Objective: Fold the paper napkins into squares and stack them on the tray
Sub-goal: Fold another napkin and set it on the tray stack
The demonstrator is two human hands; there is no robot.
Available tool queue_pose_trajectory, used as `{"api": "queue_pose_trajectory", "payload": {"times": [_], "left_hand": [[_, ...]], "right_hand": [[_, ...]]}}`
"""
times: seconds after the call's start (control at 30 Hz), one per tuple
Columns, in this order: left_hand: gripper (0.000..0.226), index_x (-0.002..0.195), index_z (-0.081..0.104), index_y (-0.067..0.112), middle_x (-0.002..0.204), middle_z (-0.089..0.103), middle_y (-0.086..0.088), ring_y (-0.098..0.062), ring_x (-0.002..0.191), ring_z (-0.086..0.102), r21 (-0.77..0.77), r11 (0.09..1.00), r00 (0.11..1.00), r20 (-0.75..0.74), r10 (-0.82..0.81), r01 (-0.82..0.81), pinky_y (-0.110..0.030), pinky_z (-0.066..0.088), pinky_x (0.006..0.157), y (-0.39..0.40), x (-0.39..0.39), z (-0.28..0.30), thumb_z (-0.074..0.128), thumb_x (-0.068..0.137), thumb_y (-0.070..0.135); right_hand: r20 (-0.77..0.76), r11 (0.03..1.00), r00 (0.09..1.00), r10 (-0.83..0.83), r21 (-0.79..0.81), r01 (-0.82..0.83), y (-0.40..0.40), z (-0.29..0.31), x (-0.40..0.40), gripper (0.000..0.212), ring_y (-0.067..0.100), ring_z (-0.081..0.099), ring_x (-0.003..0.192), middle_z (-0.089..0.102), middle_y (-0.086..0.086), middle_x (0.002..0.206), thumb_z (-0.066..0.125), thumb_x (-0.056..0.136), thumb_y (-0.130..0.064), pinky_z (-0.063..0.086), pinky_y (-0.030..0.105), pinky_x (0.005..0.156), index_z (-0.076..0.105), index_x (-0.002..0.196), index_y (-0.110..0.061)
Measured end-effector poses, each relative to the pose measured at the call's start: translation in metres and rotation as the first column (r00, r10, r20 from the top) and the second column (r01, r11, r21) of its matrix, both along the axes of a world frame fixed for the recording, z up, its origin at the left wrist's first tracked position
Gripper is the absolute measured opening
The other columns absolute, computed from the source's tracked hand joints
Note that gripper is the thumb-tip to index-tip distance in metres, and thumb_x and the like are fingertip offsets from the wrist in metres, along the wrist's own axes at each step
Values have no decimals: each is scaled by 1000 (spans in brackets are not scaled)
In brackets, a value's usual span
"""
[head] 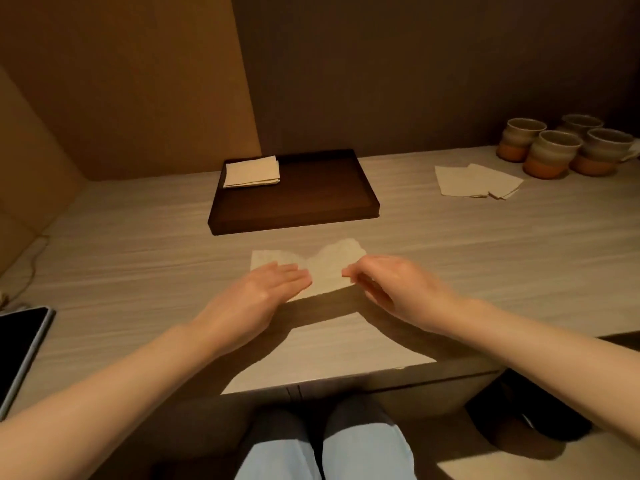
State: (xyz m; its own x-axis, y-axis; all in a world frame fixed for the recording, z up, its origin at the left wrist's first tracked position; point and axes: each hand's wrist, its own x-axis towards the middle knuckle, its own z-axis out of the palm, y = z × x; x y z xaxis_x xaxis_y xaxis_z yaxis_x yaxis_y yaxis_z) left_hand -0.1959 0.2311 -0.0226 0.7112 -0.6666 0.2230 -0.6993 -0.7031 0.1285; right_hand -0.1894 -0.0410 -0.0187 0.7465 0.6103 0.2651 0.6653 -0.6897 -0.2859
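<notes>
Left hand (pixel 268 292) lay flat, fingers straight on napkin (pixel 325 268); right hand (pixel 391 289) pinched its right edge, bare table (pixel 138 265) around.

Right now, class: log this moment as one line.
left hand flat on napkin | right hand pinching its edge | folded stack on tray

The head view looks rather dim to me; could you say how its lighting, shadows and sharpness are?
Head view: warm, dim light; the left hand and right hand throw dark shadows towards the near table edge; the napkin between them is slightly motion-blurred; wide-angle bending shows at the edges.
</notes>
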Motion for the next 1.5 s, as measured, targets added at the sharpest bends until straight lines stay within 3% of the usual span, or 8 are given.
{"api": "queue_pose_trajectory", "payload": {"times": [0.23, 0.5, 0.7, 0.8, 1.0, 1.2, 1.3, 1.5], "left_hand": [[58, 142, 42, 27, 148, 40, 6, -14, 139, 33, 114, 993, 995, -95, 22, -11, -33, 17, 114, 41, -32, -20, 60, 90, 9], [65, 150, 20, 35, 157, 16, 15, -5, 145, 4, 184, 978, 978, -159, 133, -103, -26, -4, 115, 26, -49, -2, 48, 91, 35], [60, 151, 24, 25, 157, 26, 6, -8, 144, 17, 89, 987, 980, -133, 147, -136, -18, 1, 109, -22, -73, -7, 39, 97, 46], [53, 143, 40, 20, 146, 45, 0, -14, 137, 36, 1, 989, 984, -99, 147, -148, -24, 22, 113, -28, -77, -12, 44, 96, 43], [29, 106, 70, 21, 103, 68, 3, -16, 93, 64, 22, 996, 995, -46, 90, -90, -29, 53, 78, -12, -71, -16, 74, 77, 24], [60, 117, 70, 17, 121, 67, -1, -23, 115, 62, 64, 993, 995, -6, 99, -98, -30, 39, 98, 11, -78, -29, 83, 60, 1], [53, 119, 68, 17, 125, 65, -1, -22, 118, 59, 39, 997, 998, -13, 64, -63, -29, 38, 100, 21, -84, -32, 78, 68, 9], [36, 118, 69, 16, 124, 66, -1, -22, 117, 60, -9, 1000, 1000, 17, 12, -11, -34, 46, 100, 30, -94, -33, 58, 83, 18]], "right_hand": [[-62, 994, 995, 82, -73, -87, 9, -32, -27, 29, 11, 60, 111, 63, -3, 126, 55, 97, -23, 52, 25, 90, 56, 125, -19], [118, 983, 984, 133, -143, -115, 18, -32, -31, 21, 18, 61, 91, 67, 0, 104, 47, 93, -27, 54, 33, 73, 63, 101, -16], [231, 988, 969, 89, -145, -56, 43, -15, -51, 10, 22, 60, 60, 67, 0, 71, 62, 84, -24, 48, 34, 58, 61, 85, -15], [241, 989, 963, 118, -120, -91, 54, -8, -64, 18, 19, 56, 59, 65, -2, 69, 50, 87, -29, 43, 31, 56, 60, 84, -15], [114, 979, 972, 204, -40, -201, 54, 3, -75, 23, 11, 55, 69, 64, -4, 79, 48, 95, -35, 46, 26, 61, 63, 94, -17], [-74, 981, 988, 136, -130, -145, 18, -12, -61, 37, 10, 56, 110, 64, -1, 119, 41, 99, -35, 51, 33, 90, 57, 126, -17], [-113, 944, 978, 174, -265, -198, 4, -24, -66, 52, 13, 40, 137, 46, 0, 147, 40, 91, -30, 36, 34, 112, 47, 141, -18], [-134, 913, 964, 231, -313, -262, -7, -31, -70, 69, 14, 24, 146, 31, 0, 157, 51, 83, -28, 25, 35, 118, 32, 149, -22]]}}
